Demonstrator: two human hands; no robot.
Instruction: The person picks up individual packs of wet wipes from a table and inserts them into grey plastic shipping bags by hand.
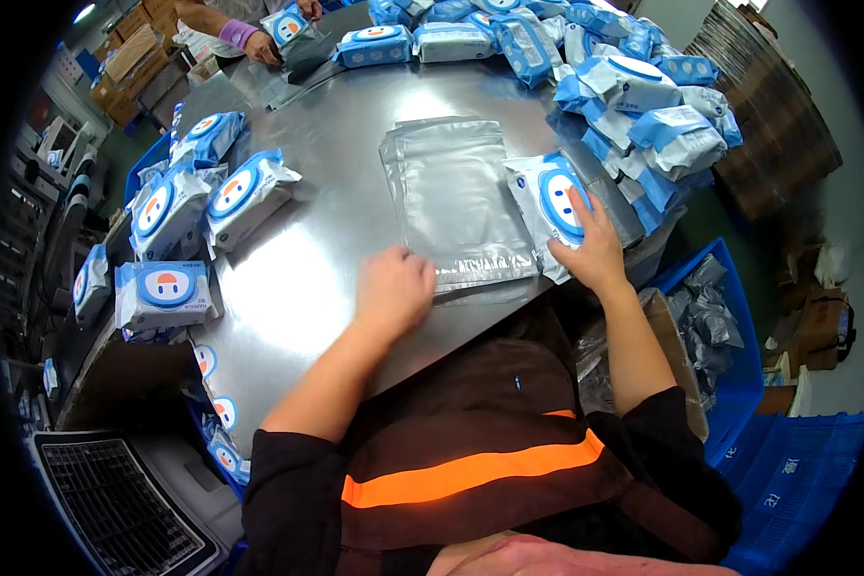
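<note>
A stack of clear grey plastic bags [461, 192] lies flat on the metal table in front of me. My left hand [394, 290] is closed at the stack's lower left corner, its fingers pinching the edge of a plastic bag; the fingertips are partly hidden. Just right of the stack is a white and blue pack of wet wipes [538, 206] with a round cartoon-face lid. My right hand [593, 242] grips this pack, with thumb and fingers across its top and right side.
More wipes packs [634, 86] are heaped at the far right, and several others [168, 211] stand at the left edge. A co-worker's hand [262, 48] handles a pack at the far left. A blue crate [739, 336] with crumpled plastic sits at my right.
</note>
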